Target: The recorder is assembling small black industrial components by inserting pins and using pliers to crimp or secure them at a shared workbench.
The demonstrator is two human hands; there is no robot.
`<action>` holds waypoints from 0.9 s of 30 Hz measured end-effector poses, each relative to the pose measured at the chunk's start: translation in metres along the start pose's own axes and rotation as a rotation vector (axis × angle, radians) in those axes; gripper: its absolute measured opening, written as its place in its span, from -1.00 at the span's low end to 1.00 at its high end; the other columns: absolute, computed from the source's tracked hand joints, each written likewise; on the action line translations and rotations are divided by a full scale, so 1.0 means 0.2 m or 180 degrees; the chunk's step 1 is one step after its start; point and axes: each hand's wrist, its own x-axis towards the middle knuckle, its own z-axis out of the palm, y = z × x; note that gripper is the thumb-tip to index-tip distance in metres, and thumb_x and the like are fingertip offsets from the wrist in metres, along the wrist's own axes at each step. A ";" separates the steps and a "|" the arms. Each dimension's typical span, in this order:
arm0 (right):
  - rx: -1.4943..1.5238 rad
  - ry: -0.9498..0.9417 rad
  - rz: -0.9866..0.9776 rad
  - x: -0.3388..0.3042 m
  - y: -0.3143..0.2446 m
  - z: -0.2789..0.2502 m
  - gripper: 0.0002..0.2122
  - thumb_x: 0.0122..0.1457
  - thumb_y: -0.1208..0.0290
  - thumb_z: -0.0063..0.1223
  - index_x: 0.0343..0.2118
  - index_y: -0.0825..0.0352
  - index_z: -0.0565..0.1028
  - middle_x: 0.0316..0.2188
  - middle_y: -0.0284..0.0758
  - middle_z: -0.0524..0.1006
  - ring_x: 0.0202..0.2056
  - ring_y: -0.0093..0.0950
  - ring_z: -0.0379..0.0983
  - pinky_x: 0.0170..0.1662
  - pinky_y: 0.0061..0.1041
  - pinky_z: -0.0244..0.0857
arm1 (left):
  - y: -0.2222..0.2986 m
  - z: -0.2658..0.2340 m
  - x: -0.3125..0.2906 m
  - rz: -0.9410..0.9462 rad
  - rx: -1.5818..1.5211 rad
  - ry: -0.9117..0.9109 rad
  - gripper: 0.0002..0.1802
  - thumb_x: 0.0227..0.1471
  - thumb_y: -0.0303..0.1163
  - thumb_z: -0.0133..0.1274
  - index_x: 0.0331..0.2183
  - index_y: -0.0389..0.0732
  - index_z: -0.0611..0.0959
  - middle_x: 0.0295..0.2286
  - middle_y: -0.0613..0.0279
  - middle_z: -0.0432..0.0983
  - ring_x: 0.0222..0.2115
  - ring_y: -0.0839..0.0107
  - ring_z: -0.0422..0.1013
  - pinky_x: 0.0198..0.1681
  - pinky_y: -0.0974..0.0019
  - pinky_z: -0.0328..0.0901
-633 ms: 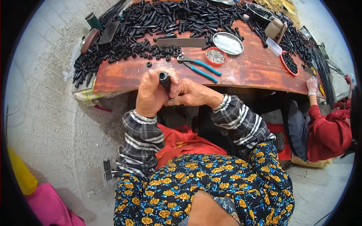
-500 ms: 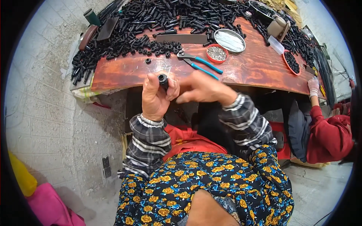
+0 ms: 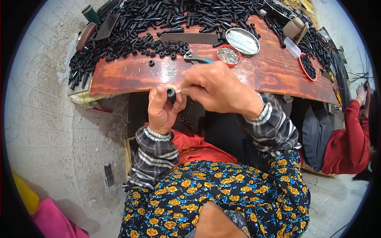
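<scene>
In front of the table edge, my left hand (image 3: pixel 162 111) is closed around a black tubular plastic part (image 3: pixel 171 93), its round hollow end facing up. My right hand (image 3: pixel 222 89) is beside it, thumb and fingers pinched together. A tiny thin whitish piece (image 3: pixel 178 91) shows between those fingertips and the rim of the black part; its exact kind is too small to make out. Partly hidden behind my right hand lie blue-handled pliers (image 3: pixel 195 58). A single black ring-like piece (image 3: pixel 151 63) sits on the wood beyond my left hand.
Black tubular parts (image 3: pixel 166 16) are heaped across the back of the wooden table (image 3: pixel 119 77). A flat metal bar (image 3: pixel 188 38), a red bowl of small metal bits (image 3: pixel 229 55) and a metal dish of white strips (image 3: pixel 243 41) stand nearer. At right sits a person in red (image 3: pixel 345 146).
My right hand has risen and turned, bringing its pinched fingertips to the black part and covering the plier handles. At right, the other person's gloved hand has left the table edge.
</scene>
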 end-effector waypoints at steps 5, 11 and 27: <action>-0.0608 -0.0396 0.0685 -0.16 0.11 0.03 -0.43 -0.22 0.22 0.36 -0.14 0.38 0.41 -0.31 -0.22 0.44 -0.26 -0.26 0.40 -0.29 -0.35 0.33 | 0.07 -0.02 -0.06 0.0389 0.0584 -0.0001 -0.37 0.14 0.10 -0.10 -0.43 -0.40 0.54 -0.63 0.25 0.30 -0.64 0.52 0.18 -0.58 0.43 0.06; -0.1900 -0.0618 0.1146 -0.15 0.24 0.15 -0.21 -0.42 0.23 0.46 -0.06 0.46 0.31 -0.27 -0.17 0.36 -0.14 -0.18 0.29 -0.20 -0.32 0.35 | 0.16 0.03 -0.10 0.0436 0.1705 0.0152 -0.36 0.14 0.14 -0.19 -0.41 -0.34 0.52 -0.58 0.25 0.33 -0.55 0.44 0.30 -0.36 0.30 0.27; 0.0621 0.0092 0.1635 -0.35 -0.01 0.15 -0.75 -0.09 0.59 0.02 -0.26 0.38 0.41 -0.58 -0.17 0.42 -0.50 -0.25 0.38 -0.39 -0.35 0.25 | 0.10 0.03 -0.10 0.0521 0.1184 0.1115 -0.33 0.22 0.09 -0.27 -0.42 -0.38 0.59 -0.72 0.30 0.28 -0.70 0.57 0.15 -0.64 0.48 0.00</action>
